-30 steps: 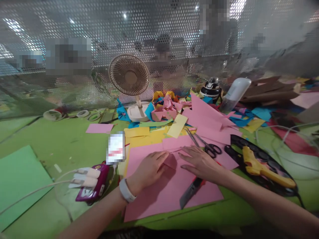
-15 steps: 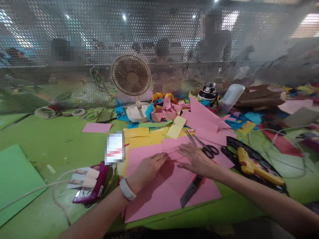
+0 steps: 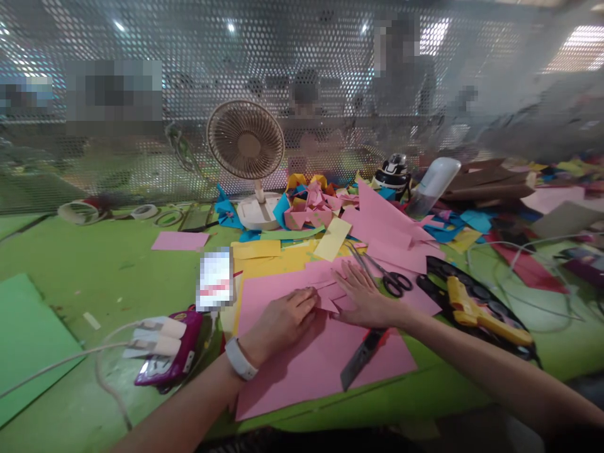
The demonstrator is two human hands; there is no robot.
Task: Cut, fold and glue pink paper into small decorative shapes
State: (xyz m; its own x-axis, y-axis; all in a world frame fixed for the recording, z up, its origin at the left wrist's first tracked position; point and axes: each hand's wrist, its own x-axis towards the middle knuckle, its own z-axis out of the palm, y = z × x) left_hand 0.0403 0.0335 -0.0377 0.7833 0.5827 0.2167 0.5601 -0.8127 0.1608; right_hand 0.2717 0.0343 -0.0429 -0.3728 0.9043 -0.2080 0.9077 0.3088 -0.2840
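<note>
Both your hands lie flat and open on the pink paper sheet (image 3: 302, 358), gripping nothing. Your left hand (image 3: 280, 324) presses near the sheet's middle, and your right hand (image 3: 365, 302) sits at its 2 o'clock, fingers spread over a small folded pink flap (image 3: 329, 301) between the two hands.

That sheet lies on the green tabletop (image 3: 117, 277) directly before you, with its far edge overlapping yellow paper (image 3: 278, 261). It looks thin, light and limp; it should crease easily and may slide on the smooth surface, so I judge that you should pin it with one palm and take it by an edge or corner with your fingertips.

Counted: one pair of scissors (image 3: 384, 277) at 1 o'clock of your right hand, one utility knife (image 3: 361, 358) lying on the sheet at 5 o'clock of that hand, one yellow glue gun (image 3: 481, 311) at 3 o'clock, and one desk fan (image 3: 246, 148) at 12 o'clock. One heap of folded scraps (image 3: 314, 204) sits beside the fan's base.
</note>
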